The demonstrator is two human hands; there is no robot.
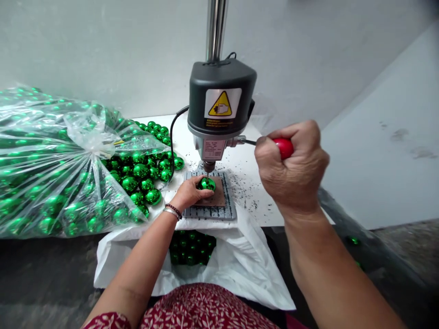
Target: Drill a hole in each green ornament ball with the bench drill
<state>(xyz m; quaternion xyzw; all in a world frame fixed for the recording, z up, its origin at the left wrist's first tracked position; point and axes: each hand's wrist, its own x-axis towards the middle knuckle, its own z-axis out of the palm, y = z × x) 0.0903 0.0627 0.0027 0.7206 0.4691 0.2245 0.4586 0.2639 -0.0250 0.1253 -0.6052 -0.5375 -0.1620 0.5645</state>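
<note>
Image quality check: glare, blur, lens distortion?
Head view: small bright highlights on the green ball in the left hand, whitish glare streaks on the clear plastic bag; head view: wide-angle look, right forearm looming large; head view: lower-left corner dark and soft; head view: warning label triangle readable, small print not.
</note>
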